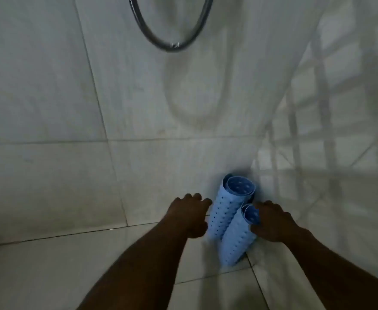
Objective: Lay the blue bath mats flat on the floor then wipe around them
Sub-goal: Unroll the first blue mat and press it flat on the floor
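Two blue bath mats, rolled into perforated tubes, stand upright in the corner where the tiled wall meets a glass panel. The taller roll [226, 211] is behind; the shorter roll [237, 240] leans in front of it. My left hand [190, 215] is at the left side of the taller roll, fingers curled and touching it. My right hand [273, 222] presses against the top right of the shorter roll, fingers at its rim. Whether either hand has a full grip is unclear.
A dark shower hose [170, 41] loops down the grey tiled wall [49, 86]. A reflective glass panel [340, 108] closes the right side. Light floor tiles [49, 265] spread to the left and front.
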Tool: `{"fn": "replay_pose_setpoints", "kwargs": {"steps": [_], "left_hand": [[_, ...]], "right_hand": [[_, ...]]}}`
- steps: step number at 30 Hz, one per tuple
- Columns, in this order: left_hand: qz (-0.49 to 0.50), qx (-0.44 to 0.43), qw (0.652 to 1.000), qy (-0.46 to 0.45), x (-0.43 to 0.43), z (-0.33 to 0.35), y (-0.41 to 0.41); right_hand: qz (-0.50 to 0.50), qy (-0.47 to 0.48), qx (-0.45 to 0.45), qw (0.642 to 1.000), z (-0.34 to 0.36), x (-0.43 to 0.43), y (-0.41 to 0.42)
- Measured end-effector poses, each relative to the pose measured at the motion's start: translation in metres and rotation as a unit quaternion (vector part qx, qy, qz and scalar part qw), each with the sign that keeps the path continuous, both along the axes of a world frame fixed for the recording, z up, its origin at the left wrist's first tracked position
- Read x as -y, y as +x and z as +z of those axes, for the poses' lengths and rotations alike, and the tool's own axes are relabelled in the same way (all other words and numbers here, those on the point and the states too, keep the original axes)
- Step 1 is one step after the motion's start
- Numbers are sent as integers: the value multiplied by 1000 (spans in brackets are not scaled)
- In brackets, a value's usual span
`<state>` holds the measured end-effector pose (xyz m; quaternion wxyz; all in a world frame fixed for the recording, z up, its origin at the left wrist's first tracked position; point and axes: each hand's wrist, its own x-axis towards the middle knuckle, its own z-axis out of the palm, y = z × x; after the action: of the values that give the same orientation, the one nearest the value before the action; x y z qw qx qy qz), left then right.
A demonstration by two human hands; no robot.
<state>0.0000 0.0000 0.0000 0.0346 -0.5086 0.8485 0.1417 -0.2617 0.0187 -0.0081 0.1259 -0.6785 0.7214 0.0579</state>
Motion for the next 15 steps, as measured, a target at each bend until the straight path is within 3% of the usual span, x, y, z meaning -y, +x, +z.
{"fn": "replay_pose_setpoints", "kwargs": {"steps": [4,7,9,11,15], "left_hand": [[-26,-23,999,-14,18,-116,-41],[-48,-68,996,-23,22,-194,-66],[-54,-99,993,-40,23,-230,-73],[-46,-125,991,-25,17,-248,-74],[-31,-157,987,4,6,-242,-65]], "right_hand": [[-45,-10,-43,998,-109,17,-18],[-70,-119,-46,989,-179,22,-31],[-65,-212,0,975,-200,24,-31],[-48,-246,25,968,-205,20,-27],[45,-176,-17,983,-185,5,-21]]}}
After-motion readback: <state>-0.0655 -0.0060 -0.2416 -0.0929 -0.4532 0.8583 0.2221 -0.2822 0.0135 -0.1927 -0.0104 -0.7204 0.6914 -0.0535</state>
